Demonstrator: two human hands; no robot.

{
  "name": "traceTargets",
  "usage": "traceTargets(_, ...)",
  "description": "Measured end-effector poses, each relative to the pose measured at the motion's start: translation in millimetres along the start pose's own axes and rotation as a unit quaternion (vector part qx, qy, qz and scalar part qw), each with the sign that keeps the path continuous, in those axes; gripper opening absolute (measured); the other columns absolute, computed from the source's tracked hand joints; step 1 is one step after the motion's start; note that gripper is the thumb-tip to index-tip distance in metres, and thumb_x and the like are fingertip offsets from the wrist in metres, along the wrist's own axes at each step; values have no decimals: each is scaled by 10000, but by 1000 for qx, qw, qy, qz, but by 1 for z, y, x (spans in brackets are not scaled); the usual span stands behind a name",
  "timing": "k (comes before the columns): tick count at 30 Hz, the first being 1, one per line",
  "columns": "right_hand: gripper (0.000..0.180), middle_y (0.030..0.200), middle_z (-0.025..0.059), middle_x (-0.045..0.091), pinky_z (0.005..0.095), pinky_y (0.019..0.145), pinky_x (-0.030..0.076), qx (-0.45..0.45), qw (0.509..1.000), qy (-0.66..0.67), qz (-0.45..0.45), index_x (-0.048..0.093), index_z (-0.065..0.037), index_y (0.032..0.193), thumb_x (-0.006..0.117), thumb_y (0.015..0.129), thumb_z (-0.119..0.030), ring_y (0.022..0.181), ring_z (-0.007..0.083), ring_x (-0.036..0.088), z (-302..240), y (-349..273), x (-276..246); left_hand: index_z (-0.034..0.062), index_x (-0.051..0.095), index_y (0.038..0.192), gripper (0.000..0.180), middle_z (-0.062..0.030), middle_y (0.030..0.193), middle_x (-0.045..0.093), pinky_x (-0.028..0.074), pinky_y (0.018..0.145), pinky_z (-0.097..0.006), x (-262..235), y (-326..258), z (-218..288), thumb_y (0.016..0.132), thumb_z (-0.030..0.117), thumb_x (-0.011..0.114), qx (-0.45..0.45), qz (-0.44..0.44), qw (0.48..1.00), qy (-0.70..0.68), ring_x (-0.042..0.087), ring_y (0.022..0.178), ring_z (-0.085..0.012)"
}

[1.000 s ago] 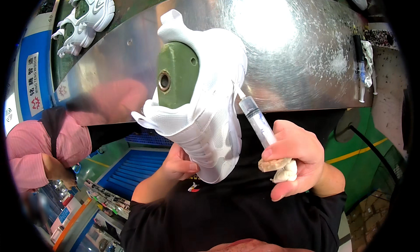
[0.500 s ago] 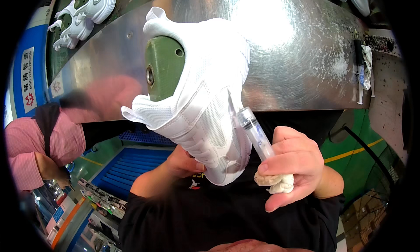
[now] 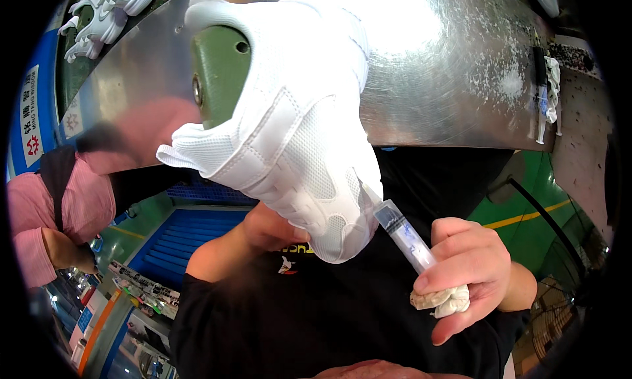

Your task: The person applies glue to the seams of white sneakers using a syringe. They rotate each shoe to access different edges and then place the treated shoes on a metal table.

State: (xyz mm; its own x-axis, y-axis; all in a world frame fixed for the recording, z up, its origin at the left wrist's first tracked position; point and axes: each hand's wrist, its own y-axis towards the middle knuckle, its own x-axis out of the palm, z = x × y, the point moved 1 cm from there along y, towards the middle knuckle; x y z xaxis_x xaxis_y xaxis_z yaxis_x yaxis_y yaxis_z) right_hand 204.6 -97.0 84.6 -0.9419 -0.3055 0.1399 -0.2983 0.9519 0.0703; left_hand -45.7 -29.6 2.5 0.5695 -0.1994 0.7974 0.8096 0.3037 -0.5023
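Note:
A white sneaker (image 3: 289,129) with mesh panels is held tilted in front of me, its toe toward my chest. A green shoe last (image 3: 224,73) fills its opening. My left hand (image 3: 273,227) grips the shoe near the toe, the fingers partly hidden beneath it. My right hand (image 3: 471,267) is closed round a clear syringe (image 3: 408,237) with a dark plunger seal. The syringe's thin tip points up and left, at the edge where upper and sole meet near the forefoot. A crumpled off-white cloth (image 3: 451,301) is tucked in the same hand.
A scratched metal table (image 3: 447,96) lies beyond the shoe. More white sneakers (image 3: 108,20) stand at the far left. Another syringe (image 3: 542,102) lies by a white cloth (image 3: 553,83) at the right edge. A person in a pink striped top (image 3: 82,195) is at left.
The shoe has shifted a little left and tilted. My right hand, with the syringe and cloth, has moved right and down, the tip following the sole edge toward the toe.

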Motion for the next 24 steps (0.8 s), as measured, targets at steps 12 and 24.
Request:
traceTargets(12, 510, 692, -5, 623, 257, 466, 276, 87, 992, -89, -8, 679, -78, 921, 831, 613, -455, 504, 123, 403, -58, -40, -7, 54, 449, 1304, 480, -78, 1299, 507, 357, 1051, -373, 6, 33, -14, 838, -17, 541, -91, -108, 988, 59, 476, 1209, -233)
traceTargets(24, 394, 592, -25, 464, 261, 413, 206, 24, 945, -322, 56, 668, -61, 912, 791, 681, -356, 470, 123, 280, -69, -56, 3, 42, 494, 1249, 375, -115, 1209, 564, 445, 977, -367, 53, 94, -9, 882, -6, 552, -8, -200, 975, -93, 536, 1139, -236)
